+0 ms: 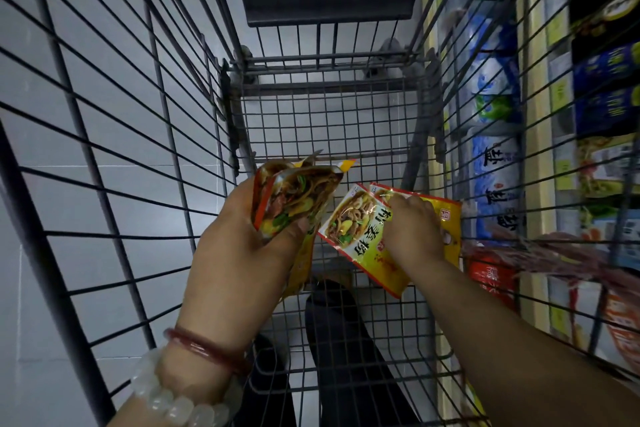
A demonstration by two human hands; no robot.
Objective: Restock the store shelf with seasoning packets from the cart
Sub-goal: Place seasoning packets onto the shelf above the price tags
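While the left hand (242, 246) curls its fingers and thumb round a bunched stack of seasoning packets (294, 198), held upright above the cart floor, the right hand (414, 232) reaches down with fingers bent onto two more yellow packets (349, 218) lying overlapped on the wire bottom; whether it grips or only presses them cannot be told. Wire cart (329, 121) walls rise close on both sides, leaving a narrow well round the wrists; bare mesh lies open ahead of the packets. Printed noodle-dish photos and large dark Chinese characters show on the lying packets, with a small red logo at one corner. Store shelf (536, 184) stands just beyond the right wall, stocked with blue-and-white bags bearing blurred characters. Red bracelet (204, 347) and pale bead bracelet (173, 399) circle the left wrist.
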